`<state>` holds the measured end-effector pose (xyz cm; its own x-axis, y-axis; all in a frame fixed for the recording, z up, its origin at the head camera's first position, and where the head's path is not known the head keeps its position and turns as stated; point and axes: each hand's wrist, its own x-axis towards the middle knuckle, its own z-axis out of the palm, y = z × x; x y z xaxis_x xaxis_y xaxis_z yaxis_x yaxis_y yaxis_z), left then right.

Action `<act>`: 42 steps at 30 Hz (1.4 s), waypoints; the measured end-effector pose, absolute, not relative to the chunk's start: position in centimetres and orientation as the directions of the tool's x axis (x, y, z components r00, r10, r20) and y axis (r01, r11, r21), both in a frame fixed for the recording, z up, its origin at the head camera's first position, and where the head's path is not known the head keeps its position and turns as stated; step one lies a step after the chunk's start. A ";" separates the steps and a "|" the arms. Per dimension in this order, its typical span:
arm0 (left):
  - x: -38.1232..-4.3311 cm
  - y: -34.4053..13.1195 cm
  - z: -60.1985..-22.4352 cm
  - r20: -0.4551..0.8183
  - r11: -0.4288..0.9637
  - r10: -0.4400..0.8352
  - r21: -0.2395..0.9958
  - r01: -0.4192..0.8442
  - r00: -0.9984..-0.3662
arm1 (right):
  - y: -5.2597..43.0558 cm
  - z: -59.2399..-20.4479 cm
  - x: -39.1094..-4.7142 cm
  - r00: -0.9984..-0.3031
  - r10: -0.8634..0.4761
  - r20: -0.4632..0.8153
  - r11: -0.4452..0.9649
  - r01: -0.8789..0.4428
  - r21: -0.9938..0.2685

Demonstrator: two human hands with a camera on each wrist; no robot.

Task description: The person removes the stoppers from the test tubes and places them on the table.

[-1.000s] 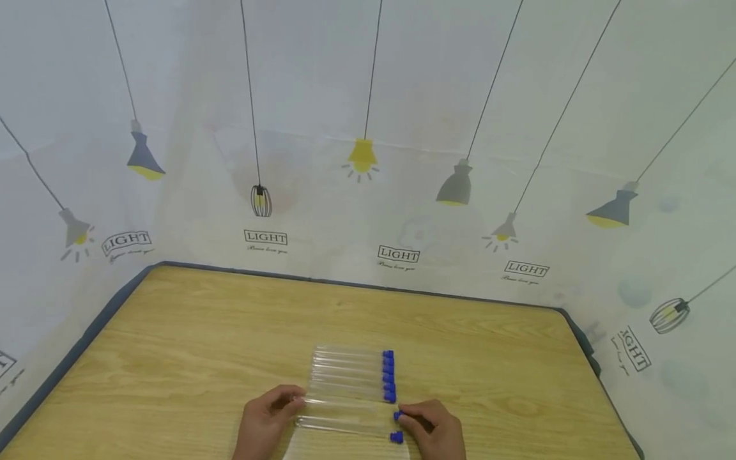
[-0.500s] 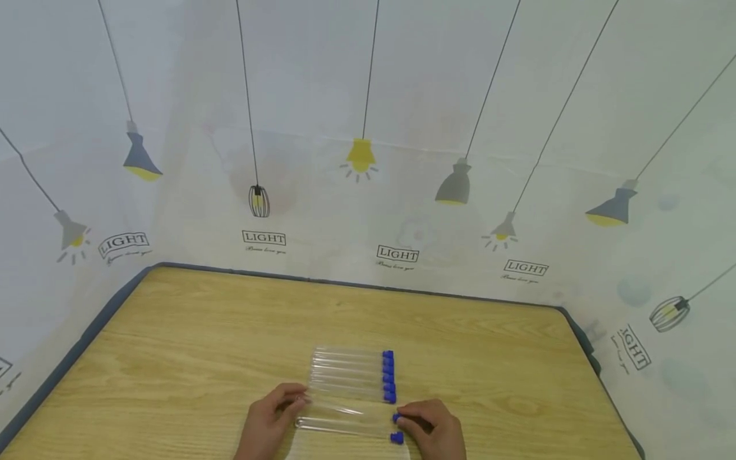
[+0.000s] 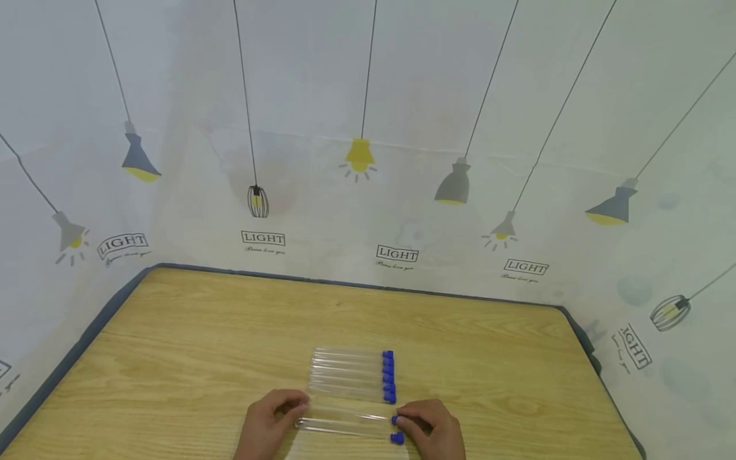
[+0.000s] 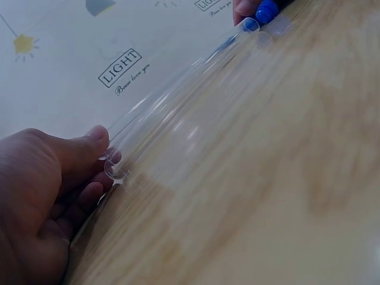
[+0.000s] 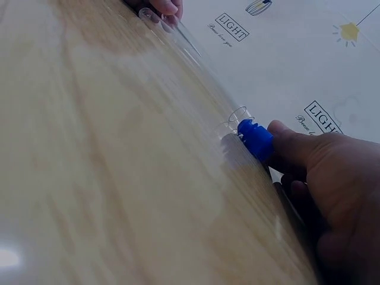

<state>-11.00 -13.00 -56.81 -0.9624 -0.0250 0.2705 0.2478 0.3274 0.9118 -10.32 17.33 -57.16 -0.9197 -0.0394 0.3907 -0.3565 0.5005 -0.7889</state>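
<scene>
Lining up a blue cap with a clear tube. The left hand (image 3: 267,421) is pinching the rounded end of the held tube (image 3: 370,416) between thumb and curled fingers; the right hand (image 3: 434,428) is pinching the held cap (image 3: 395,420), its fingertips closed against the blue plastic. The held cap is sitting at the mouth end of the held tube, near the table (image 3: 190,358); whether its plug is already entering the glass-clear rim cannot be told. Just below, on the person's side, the nearer tube (image 3: 345,427) is lying roughly parallel, with the nearer cap (image 3: 397,438) at its right end, seated or merely adjacent being unclear. Beyond, a row of tubes (image 3: 347,372) is lying side by side, blue caps (image 3: 388,378) all facing right. The step appears to be capping; if so, good handling would be keeping cap and tube on one axis, centring the plug on the rim before pressing, and bracing the rounded end while pushing straight. A crooked push would be risking a jammed plug, and a straying right hand would be nudging the nearer cap.
</scene>
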 end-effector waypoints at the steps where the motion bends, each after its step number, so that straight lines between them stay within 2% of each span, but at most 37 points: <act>1: -11.0 -13.0 -56.8 0.292 0.330 -0.024 0.905 0.268 -0.956 | 17.3 -57.2 -10.3 -0.921 -0.039 0.386 0.503 -0.352 -0.789; 6: -11.2 -13.0 -56.7 0.340 0.341 -0.018 0.886 0.314 -0.940 | 17.4 -57.0 -10.4 -0.942 -0.021 0.334 0.539 -0.292 -0.790; 14: -11.2 -13.2 -56.7 0.283 0.362 -0.005 0.895 0.262 -0.959 | 17.3 -57.0 -10.4 -0.956 -0.004 0.292 0.547 -0.246 -0.800; 22: -11.1 -13.1 -56.1 0.244 0.350 -0.010 0.909 0.225 -0.970 | 17.3 -57.2 -10.5 -0.947 0.010 0.320 0.531 -0.266 -0.805; 32: -11.1 -13.0 -56.4 0.288 0.360 -0.008 0.894 0.266 -0.958 | 17.2 -56.9 -10.3 -0.963 0.035 0.266 0.566 -0.200 -0.799; 42: -11.3 -13.2 -56.9 0.308 0.389 -0.003 0.877 0.283 -0.951 | 17.0 -56.8 -10.3 -0.951 0.061 0.303 0.557 -0.220 -0.801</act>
